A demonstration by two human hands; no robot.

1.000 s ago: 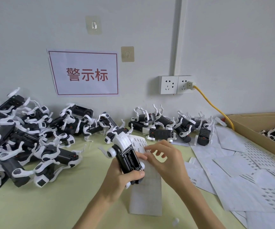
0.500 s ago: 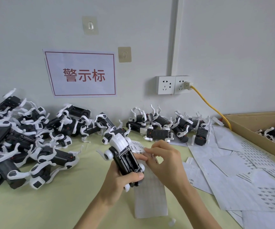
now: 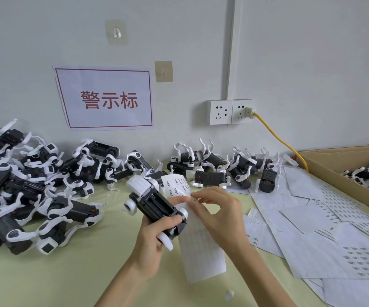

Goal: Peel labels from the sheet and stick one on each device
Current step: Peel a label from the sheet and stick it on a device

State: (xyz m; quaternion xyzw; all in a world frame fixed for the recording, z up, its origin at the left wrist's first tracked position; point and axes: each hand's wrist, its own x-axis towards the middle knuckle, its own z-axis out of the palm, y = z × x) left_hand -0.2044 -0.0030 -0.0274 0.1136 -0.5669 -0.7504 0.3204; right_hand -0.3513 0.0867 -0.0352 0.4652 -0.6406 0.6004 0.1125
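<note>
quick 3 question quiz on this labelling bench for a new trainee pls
1. True or false: the left hand grips a device.
2. What are the right hand fingers working at? A) the label sheet B) the wall socket C) the cardboard box
3. What colour is the cable plugged into the socket?

Key: 1 true; 2 A; 3 yellow.

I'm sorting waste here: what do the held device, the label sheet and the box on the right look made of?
The device looks like moulded plastic, matte black body with glossy white parts. The label sheet looks like thin paper; it curls and bends. The box looks like brown cardboard with raw-cut edges.
</note>
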